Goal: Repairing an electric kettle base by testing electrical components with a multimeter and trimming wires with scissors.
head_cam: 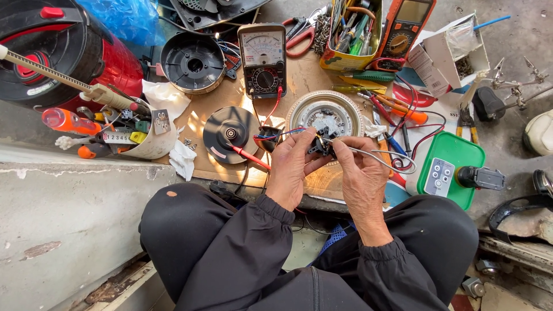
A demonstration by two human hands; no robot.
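Centre of frame, above round motor plate (pixel 325 115): left hand (pixel 291 167) and right hand (pixel 360 173) both pinching small black wired component (pixel 321 145). Risk: thin leads tear if pulled taut; red probe (pixel 249 155) nearby may snag.

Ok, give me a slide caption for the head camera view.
Left hand and right hand hold a small black wired part above a cluttered repair board.
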